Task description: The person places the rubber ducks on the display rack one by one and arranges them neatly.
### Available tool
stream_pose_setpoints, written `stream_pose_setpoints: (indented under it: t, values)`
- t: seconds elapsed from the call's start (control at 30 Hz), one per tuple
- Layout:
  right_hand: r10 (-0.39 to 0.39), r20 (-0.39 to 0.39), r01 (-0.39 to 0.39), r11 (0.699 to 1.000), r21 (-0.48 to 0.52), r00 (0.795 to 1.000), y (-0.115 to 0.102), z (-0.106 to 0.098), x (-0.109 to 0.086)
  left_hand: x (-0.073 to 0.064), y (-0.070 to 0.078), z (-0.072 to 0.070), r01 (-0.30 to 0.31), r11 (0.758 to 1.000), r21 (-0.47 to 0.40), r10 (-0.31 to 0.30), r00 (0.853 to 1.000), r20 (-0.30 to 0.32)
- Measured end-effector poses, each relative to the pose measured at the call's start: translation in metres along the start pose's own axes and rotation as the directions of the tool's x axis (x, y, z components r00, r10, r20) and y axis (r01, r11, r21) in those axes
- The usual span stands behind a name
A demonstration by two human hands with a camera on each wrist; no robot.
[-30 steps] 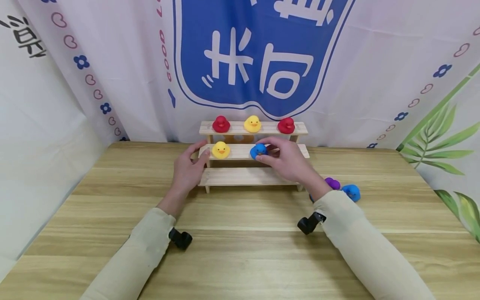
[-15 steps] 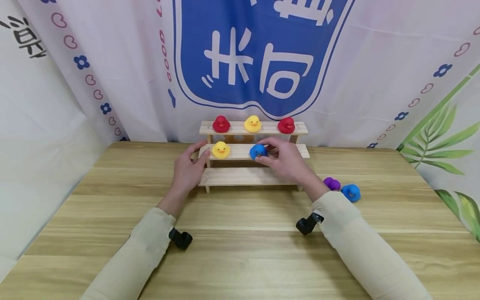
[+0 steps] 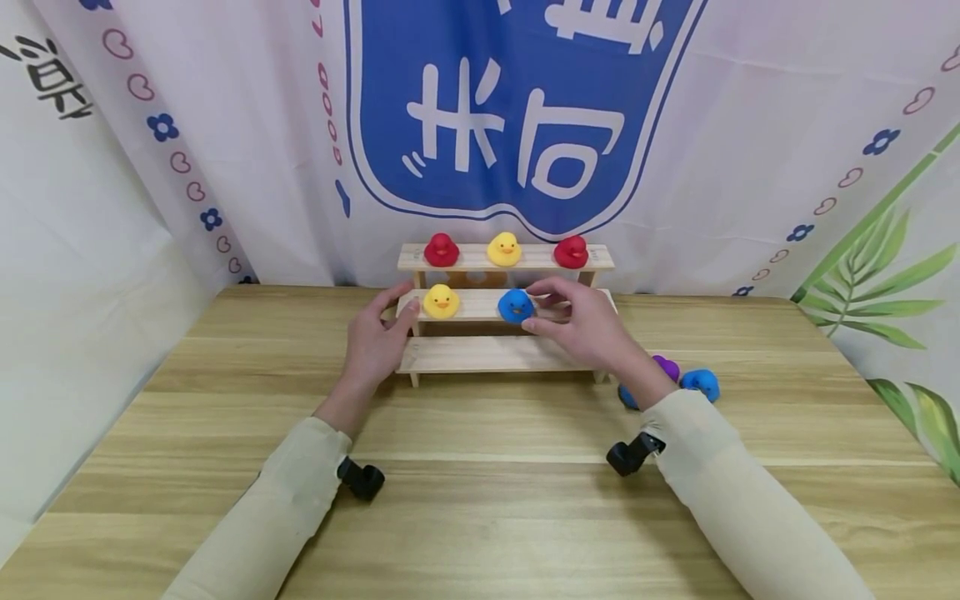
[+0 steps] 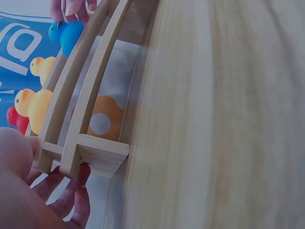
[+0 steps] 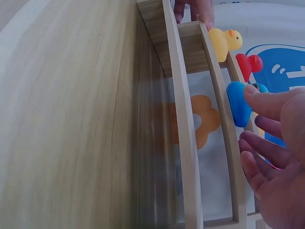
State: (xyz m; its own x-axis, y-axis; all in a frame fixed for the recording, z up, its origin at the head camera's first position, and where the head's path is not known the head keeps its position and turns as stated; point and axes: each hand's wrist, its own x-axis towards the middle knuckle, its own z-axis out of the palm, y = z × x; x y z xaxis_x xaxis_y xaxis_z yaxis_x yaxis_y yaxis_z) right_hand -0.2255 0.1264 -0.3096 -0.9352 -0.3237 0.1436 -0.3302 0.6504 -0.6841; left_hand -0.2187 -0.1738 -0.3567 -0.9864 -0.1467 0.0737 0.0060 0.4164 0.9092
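Observation:
A three-step wooden shelf [image 3: 480,354] stands at the back of the table. My left hand [image 3: 377,335] grips its left end; in the left wrist view the thumb is on the near side and the fingers [image 4: 71,200] wrap around the end. A blue rubber duck [image 3: 515,306] sits on the middle step, facing forward. Just to its right is my right hand [image 3: 581,321], thumb and fingers spread apart, the thumb tip [image 5: 251,89] right at the duck. A yellow rubber duck [image 3: 441,302] sits at the left of the same step.
The top step bears a red duck [image 3: 442,250], a yellow duck [image 3: 504,249] and another red duck [image 3: 572,252]. Beside my right forearm lie a purple duck [image 3: 667,367] and blue ducks [image 3: 701,384] on the table. A printed curtain [image 3: 262,125] hangs behind the shelf.
My right hand's thumb and fingers have come off the blue duck and drawn slightly right. The blue duck stays on the middle step. The left hand has kept its place.

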Motion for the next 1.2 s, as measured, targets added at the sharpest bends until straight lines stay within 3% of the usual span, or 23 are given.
stream_pose_setpoints:
  t: [0.57,1.2]
  values:
    - [-0.024,0.010,0.024,0.999,0.040,1.000,0.020,-0.024,-0.026,0.000,-0.001,0.001,0.006,1.000,0.024,-0.006,1.000,-0.012]
    - [-0.030,-0.040,0.029,1.000,-0.008,0.999,0.052,-0.043,-0.060,0.000,-0.001,0.001,-0.001,1.000,0.022,0.002,1.000,-0.011]
